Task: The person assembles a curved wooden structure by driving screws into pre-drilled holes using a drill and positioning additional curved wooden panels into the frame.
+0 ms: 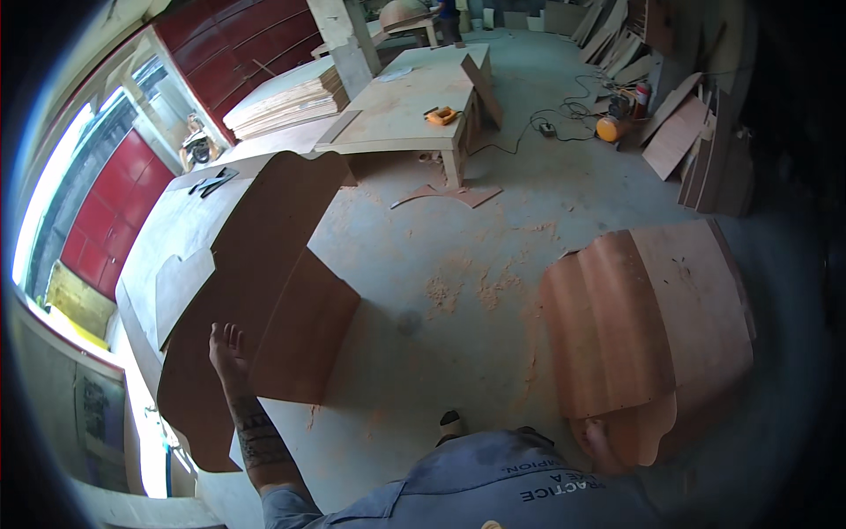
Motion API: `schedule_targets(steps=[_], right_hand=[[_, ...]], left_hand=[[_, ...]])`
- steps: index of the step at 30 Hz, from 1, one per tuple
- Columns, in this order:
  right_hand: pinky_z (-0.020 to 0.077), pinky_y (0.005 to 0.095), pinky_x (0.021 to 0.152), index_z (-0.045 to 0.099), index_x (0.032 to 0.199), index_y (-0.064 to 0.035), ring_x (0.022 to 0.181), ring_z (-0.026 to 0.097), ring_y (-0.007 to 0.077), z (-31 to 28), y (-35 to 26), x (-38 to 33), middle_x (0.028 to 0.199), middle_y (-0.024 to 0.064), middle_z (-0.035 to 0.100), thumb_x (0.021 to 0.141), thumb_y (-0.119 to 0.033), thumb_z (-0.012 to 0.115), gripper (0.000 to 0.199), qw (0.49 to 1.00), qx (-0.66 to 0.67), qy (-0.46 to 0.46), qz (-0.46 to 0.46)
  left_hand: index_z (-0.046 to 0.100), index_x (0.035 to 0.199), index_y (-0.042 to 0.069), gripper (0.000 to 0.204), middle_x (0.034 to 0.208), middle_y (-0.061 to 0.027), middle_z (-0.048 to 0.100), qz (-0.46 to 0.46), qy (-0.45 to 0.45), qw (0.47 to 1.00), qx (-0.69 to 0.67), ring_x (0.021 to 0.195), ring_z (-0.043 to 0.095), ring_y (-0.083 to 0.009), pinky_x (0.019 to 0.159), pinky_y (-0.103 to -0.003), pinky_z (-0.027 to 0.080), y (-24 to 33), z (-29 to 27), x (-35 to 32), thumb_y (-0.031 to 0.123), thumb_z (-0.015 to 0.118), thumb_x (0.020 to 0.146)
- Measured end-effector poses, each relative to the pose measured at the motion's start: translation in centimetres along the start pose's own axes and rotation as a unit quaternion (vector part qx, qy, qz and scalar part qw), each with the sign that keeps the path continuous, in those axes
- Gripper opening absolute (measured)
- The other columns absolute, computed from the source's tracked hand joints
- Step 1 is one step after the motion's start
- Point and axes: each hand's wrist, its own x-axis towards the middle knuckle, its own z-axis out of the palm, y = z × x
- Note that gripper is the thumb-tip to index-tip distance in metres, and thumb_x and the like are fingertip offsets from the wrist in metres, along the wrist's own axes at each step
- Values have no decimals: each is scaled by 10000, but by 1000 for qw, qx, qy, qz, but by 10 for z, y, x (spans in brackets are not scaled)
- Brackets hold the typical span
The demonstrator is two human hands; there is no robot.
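My left hand has its fingers stretched out, in front of a tall dark brown wooden panel with a wavy outline. The frame does not settle whether the palm touches it. A lower brown board joins that panel on its right. At my right side is a big wooden piece with a rippled orange-brown front and a paler flat face. My right hand is at its near end, fingers closed against the wavy-edged end panel; the fingertips are partly hidden.
A pale worktable ahead bears an orange power tool. Stacked sheets lie beyond it at left. Cables, an orange-and-black machine and leaning boards stand at right. Sawdust and a curved offcut lie on the floor.
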Motion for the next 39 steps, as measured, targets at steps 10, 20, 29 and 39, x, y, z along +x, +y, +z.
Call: schedule_targets(steps=[10, 20, 29, 39], right_hand=[[531, 338, 611, 726, 1000, -22, 671, 659, 176, 36, 28, -182, 818, 68, 679, 952, -279, 657, 270, 998, -22, 47, 25], [565, 458, 909, 760, 1084, -49, 1032, 725, 372, 59, 98, -244, 1096, 204, 753, 920, -433, 695, 422, 991, -45, 123, 14], [527, 491, 992, 658, 1303, -32, 1157, 679, 405, -9, 115, -301, 1221, 233, 722, 994, -412, 644, 491, 991, 19, 116, -65], [559, 424, 911, 553, 1461, -65, 1039, 703, 302, -219, 250, -404, 1229, 171, 719, 1020, -342, 662, 532, 866, 244, 434, -56]], left_hand=[[374, 1524, -109, 608, 1406, -253, 534, 214, -99, 920, 312, 1131, 590, -331, 996, -431, 540, 3, 22, 271, 112, 538, 982], [499, 1394, -136, 505, 1324, -217, 613, 407, -125, 863, 271, 1148, 622, -300, 987, -381, 553, -118, 160, 14, 158, 593, 995], [573, 1298, -142, 474, 1281, -185, 650, 17, -623, 770, 133, 1187, 630, -271, 1012, -372, 542, -373, 181, -228, 233, 650, 1019], [496, 1477, 6, 504, 1444, -148, 587, -553, -739, 354, 154, 1339, 579, -287, 1110, -471, 515, -267, 172, -766, 78, 621, 994]])
